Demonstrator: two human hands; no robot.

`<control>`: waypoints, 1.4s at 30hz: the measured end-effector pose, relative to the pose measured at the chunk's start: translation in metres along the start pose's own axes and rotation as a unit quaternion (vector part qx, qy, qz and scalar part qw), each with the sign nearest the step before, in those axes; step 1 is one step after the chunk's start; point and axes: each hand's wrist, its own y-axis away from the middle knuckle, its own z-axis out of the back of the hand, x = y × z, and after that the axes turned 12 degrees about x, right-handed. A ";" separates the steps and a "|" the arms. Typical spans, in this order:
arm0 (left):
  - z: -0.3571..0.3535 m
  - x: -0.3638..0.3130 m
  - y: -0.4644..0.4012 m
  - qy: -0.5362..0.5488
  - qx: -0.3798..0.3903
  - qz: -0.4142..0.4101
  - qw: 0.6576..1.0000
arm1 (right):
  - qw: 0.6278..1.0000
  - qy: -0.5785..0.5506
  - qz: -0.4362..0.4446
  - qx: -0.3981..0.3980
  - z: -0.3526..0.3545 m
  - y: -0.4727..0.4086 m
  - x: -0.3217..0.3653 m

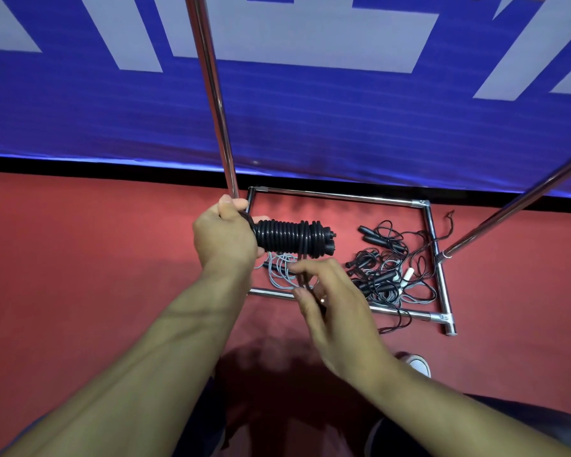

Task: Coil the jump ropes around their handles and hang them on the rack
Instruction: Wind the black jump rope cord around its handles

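The coiled rope [287, 238] is gripped by the left hand [223, 234]; its tail, pinched by the right hand [330, 298], should be kept taut.

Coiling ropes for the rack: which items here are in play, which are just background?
In play:
- left hand gripping the coiled black rope
- right hand pinching its loose end
- pile of uncoiled ropes
- chrome rack

Background:
- blue banner
- red floor
- white shoe
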 end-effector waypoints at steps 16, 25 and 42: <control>-0.004 -0.007 0.012 0.027 0.100 0.037 0.994 | 0.975 0.071 -0.051 0.206 0.001 -0.001 -0.017; -0.003 -0.006 0.022 -0.097 0.241 0.011 0.966 | 0.922 0.266 -0.052 0.277 0.048 -0.021 -0.032; -0.005 0.013 0.021 -0.459 0.243 -0.113 0.847 | 0.932 0.040 -0.251 0.258 0.066 -0.028 -0.013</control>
